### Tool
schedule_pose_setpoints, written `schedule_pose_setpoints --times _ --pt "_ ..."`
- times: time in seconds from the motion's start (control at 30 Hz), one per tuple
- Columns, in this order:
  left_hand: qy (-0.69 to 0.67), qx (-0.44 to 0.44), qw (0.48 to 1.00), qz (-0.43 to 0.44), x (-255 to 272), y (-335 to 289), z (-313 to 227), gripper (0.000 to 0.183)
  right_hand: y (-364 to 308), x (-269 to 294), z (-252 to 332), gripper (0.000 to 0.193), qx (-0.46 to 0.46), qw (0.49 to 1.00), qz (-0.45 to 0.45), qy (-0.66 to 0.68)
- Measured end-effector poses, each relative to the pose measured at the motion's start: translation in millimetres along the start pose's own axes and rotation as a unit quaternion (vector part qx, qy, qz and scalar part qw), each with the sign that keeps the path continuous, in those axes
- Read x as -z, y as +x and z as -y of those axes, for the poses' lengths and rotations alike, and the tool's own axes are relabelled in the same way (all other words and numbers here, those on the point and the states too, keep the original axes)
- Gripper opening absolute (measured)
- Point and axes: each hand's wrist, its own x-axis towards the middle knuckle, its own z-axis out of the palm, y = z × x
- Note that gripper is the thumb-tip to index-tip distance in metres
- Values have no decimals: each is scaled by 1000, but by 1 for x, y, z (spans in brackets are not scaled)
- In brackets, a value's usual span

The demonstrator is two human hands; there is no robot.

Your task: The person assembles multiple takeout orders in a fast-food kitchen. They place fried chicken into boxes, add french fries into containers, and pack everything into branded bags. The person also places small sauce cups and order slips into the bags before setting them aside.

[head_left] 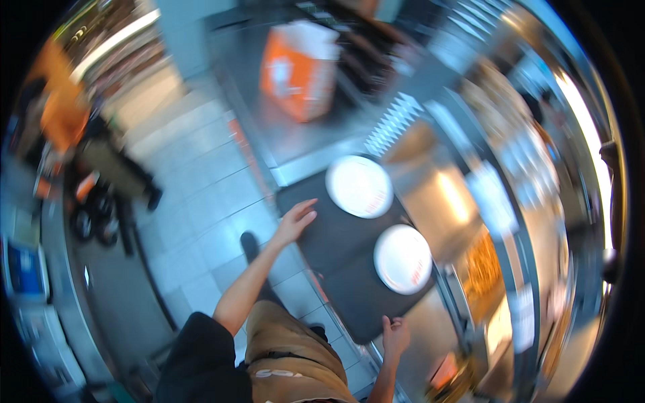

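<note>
A dark grey rectangular tray (336, 252) lies on the counter in front of me. Two round white lids or dishes with red print rest on it: the far white round piece (359, 187) and the near white round piece (403, 259). My left hand (295, 222) hovers at the tray's left edge, fingers stretched and apart, holding nothing. Beside the tray's near right corner is my right hand (396, 338), its fingers loosely bent and slightly apart, with nothing visible in it. Blur hides whether either hand touches the tray.
An orange and white paper bag (299, 74) stands on the metal counter beyond the tray. A ridged metal rack (394, 125) is nearby. To the right, fries (482, 265) fill a metal station. A person in orange (67, 117) stands at far left, across the tiled floor (201, 195).
</note>
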Motion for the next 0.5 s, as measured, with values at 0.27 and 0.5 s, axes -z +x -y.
schedule_pose_setpoints --times 0.27,0.5 --pt "-177 100 913 -354 274 100 96 13 63 -124 453 22 497 823 213 173" --pt "20 168 920 -355 393 282 216 19 177 -342 694 84 515 844 118 -89"
